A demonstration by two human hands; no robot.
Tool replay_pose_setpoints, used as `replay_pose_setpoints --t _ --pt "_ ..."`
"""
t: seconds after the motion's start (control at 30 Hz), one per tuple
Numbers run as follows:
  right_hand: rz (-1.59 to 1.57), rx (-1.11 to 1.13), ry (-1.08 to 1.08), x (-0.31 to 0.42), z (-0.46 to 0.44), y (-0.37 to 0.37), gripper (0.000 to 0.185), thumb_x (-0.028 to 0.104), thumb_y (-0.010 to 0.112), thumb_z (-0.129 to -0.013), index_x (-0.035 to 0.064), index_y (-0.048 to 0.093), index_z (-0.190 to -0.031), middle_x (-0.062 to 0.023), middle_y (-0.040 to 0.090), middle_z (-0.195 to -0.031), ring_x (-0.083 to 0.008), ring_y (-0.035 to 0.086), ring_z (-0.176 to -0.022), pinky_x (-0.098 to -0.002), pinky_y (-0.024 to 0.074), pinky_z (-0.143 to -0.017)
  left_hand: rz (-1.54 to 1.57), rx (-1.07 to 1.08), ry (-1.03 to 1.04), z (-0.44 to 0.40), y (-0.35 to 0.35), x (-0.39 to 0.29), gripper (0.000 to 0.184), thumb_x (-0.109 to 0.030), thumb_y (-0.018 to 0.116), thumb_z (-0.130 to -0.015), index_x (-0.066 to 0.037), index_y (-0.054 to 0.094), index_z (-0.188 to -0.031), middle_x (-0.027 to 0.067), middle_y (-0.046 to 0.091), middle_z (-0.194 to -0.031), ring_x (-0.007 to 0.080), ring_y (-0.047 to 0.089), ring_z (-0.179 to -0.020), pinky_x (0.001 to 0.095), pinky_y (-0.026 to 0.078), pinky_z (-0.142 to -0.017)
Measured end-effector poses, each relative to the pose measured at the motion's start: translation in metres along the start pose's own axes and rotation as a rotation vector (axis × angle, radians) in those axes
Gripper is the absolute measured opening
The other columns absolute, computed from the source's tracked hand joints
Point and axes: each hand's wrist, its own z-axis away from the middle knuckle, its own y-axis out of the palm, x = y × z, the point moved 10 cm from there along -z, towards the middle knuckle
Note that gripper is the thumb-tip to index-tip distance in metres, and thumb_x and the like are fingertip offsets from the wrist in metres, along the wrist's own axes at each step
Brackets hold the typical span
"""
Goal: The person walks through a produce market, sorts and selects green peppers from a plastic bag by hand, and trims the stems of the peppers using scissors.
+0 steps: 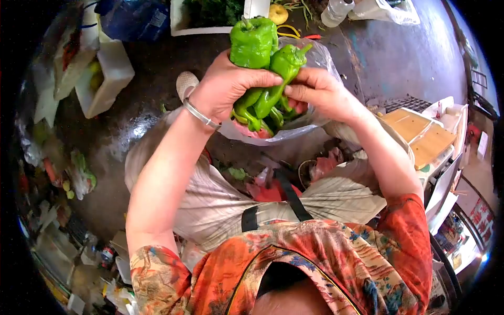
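Several green peppers are held together above an open clear plastic bag (310,124). My left hand (236,84), with a metal bangle at the wrist, is wrapped round a large green pepper (251,47), its thumb pressed across the front. My right hand (317,90) closes its thumb and fingers at the side of a slimmer green pepper (286,64), which stands upright with its stem pointing up right. More green peppers (254,111) hang or lie just below both hands, at the bag's mouth. The fingertips behind the peppers are hidden.
A white foam box (207,31) with leafy greens stands ahead, beside a yellow round fruit (277,13) and a clear plastic bottle (336,12). Another foam box (107,79) is at the left. Wooden boards (422,137) lie at the right. My knees flank the bag.
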Motion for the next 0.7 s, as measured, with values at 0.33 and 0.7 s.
replay_pose_setpoints --t 0.33,0.7 --pt "0.482 -0.060 -0.109 -0.128 -0.091 -0.097 0.017 0.015 0.053 -0.089 0.0053 0.062 -0.100 -0.0043 0.065 -0.087 -0.0170 0.062 -0.075 -0.0273 0.0486 -0.069 -0.065 -0.108 0.296 0.011 -0.023 -0.060 0.040 0.004 0.066 -0.074 -0.001 0.059 -0.113 0.0072 0.066 -0.103 0.0183 0.064 -0.092 0.0320 0.052 -0.083" --pt "0.897 -0.397 0.142 -0.259 -0.114 -0.081 0.041 0.003 0.043 -0.079 0.0022 0.057 -0.117 -0.0221 0.064 -0.098 -0.0401 0.058 -0.101 -0.0436 0.0453 -0.090 -0.080 -0.195 0.246 0.018 -0.030 -0.060 0.038 0.001 0.068 -0.074 -0.001 0.060 -0.110 0.0069 0.066 -0.101 0.0171 0.064 -0.090 0.0310 0.052 -0.082"
